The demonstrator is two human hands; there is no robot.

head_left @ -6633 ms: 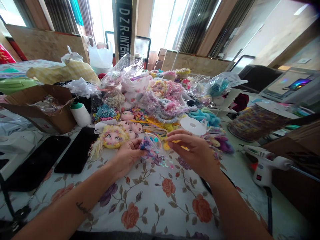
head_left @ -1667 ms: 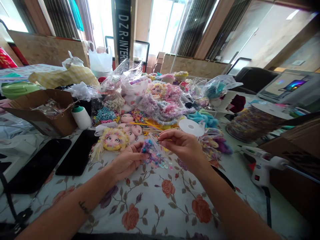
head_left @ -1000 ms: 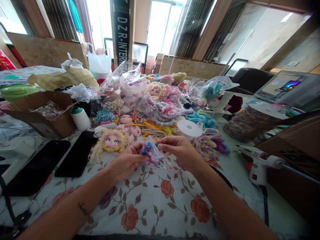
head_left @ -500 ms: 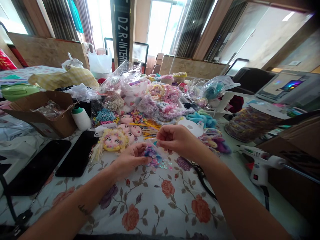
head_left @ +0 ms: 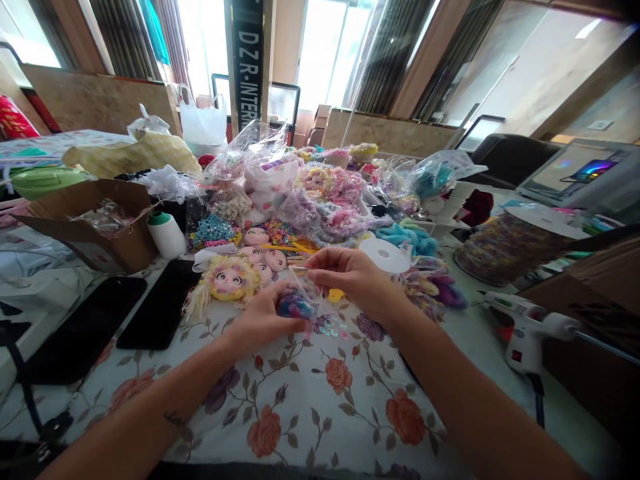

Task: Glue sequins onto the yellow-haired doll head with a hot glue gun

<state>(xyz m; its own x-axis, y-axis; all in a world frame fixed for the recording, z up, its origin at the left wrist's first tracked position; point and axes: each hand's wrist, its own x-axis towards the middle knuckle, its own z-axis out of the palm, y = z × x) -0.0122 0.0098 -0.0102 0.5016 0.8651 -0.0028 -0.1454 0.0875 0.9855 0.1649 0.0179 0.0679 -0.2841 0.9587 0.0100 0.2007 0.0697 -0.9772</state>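
Inside the near edge of the tabletop [head_left: 300, 427], the left hand [head_left: 263, 319] grips a clear, blue-purple-filled plastic bag [head_left: 298, 303], the pinched right hand [head_left: 353, 275] seemingly working its mouth, next needing steadiness.

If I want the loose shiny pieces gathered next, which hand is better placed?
Probably the right hand: the shiny pieces lie on its side of the bag, while the left hand is busy holding it. Whether the right also pinches it is unclear.

**Bright backlight, dim foreground**

Daylight glares through a tall, washed-out white glass window [head_left: 330, 53] beyond the far edge of the white, rose-printed tablecloth [head_left: 295, 400]. Clear, crinkled plastic bags [head_left: 267, 141] glint. The near right corner is dim; wide-angle distortion stretches the sides.
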